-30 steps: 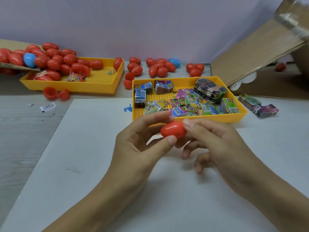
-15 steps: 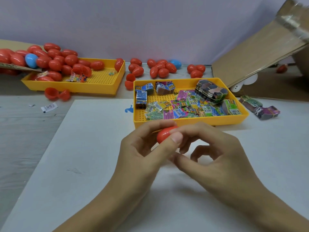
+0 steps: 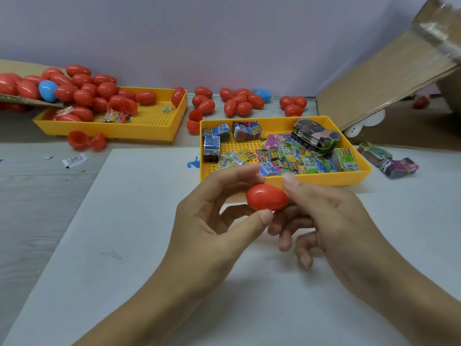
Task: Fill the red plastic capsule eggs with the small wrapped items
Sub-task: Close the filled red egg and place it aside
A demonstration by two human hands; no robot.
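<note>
Holding: closed red egg (image 3: 267, 197), pinched between both hands above white sheet (image 3: 139, 245).
Left hand (image 3: 214, 221): thumb and forefinger curled round egg's left end.
Right hand (image 3: 324, 221): fingertips gripped egg's right end.
Behind: yellow tray (image 3: 324, 179) of wrapped items (image 3: 287, 158).

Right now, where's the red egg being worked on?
In the head view, centre frame: the red egg is pinched between the left hand and right hand, above the white sheet, just in front of the yellow tray of wrapped items.
</note>
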